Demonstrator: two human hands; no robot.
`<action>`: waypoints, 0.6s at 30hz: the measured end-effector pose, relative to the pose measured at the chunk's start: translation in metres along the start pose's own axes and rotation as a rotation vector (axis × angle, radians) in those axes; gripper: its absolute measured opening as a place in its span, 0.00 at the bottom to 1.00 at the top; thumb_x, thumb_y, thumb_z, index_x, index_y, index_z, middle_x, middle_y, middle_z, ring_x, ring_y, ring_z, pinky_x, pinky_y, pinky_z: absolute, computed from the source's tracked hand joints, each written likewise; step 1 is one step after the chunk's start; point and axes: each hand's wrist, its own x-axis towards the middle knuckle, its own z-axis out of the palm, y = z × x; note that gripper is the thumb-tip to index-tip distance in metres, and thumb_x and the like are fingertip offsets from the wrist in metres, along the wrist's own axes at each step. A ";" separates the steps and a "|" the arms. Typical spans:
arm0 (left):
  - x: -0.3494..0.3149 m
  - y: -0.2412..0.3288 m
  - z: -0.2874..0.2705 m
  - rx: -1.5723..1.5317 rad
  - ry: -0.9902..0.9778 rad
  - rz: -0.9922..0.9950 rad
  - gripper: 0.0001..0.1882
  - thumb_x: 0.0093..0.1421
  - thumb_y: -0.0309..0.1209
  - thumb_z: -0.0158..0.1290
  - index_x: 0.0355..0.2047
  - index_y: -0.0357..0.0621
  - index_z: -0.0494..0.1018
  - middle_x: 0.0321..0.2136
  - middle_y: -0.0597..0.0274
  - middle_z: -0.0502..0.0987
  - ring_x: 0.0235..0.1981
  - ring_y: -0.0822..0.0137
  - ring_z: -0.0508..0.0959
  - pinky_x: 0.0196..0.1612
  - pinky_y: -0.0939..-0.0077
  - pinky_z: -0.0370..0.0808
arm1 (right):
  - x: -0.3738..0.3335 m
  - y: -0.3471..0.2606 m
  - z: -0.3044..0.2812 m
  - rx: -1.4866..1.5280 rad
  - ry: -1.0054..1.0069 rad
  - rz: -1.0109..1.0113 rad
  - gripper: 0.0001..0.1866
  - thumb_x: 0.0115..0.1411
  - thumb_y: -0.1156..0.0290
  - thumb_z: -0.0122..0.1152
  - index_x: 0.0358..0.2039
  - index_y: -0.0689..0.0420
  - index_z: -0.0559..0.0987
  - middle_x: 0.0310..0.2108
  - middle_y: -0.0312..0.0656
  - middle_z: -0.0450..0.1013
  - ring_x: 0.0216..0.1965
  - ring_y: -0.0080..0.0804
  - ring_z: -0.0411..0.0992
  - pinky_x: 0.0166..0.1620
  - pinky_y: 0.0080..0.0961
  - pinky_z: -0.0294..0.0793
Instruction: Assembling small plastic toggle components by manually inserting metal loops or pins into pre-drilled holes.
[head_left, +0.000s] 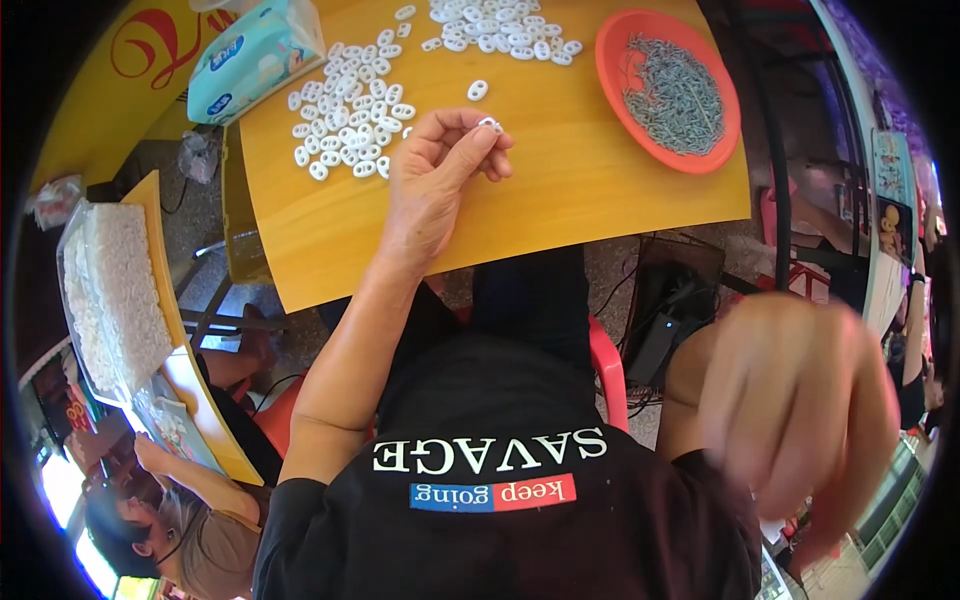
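Note:
My left hand (437, 180) is raised over the yellow table, its thumb and fingers pinched on a small white plastic piece (490, 124). Only part of that piece shows past the thumb. Just beyond it lies a single white oval two-hole piece (477, 90). A spread of the same pieces (345, 122) lies left of this hand, and another pile (495, 28) sits at the far edge of the view. My right hand (795, 410) is lifted close to the camera at the lower right, away from the table. Motion smears its fingers, so what they hold cannot be made out.
An orange-red bowl (608, 62) of small grey metal screws (680, 98) stands at the table's (590, 205) right. A pale blue tissue pack (258, 62) is at the far left. Beyond a side table (212, 415), a person (200, 530) sits at lower left.

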 end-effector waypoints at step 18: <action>-0.006 0.002 -0.001 0.049 -0.003 -0.038 0.06 0.63 0.27 0.55 0.37 0.36 0.72 0.29 0.60 0.78 0.28 0.71 0.78 0.35 0.80 0.74 | -0.061 0.101 -0.051 -1.326 0.881 0.522 0.06 0.55 0.76 0.64 0.34 0.62 0.80 0.27 0.42 0.73 0.21 0.29 0.70 0.26 0.25 0.69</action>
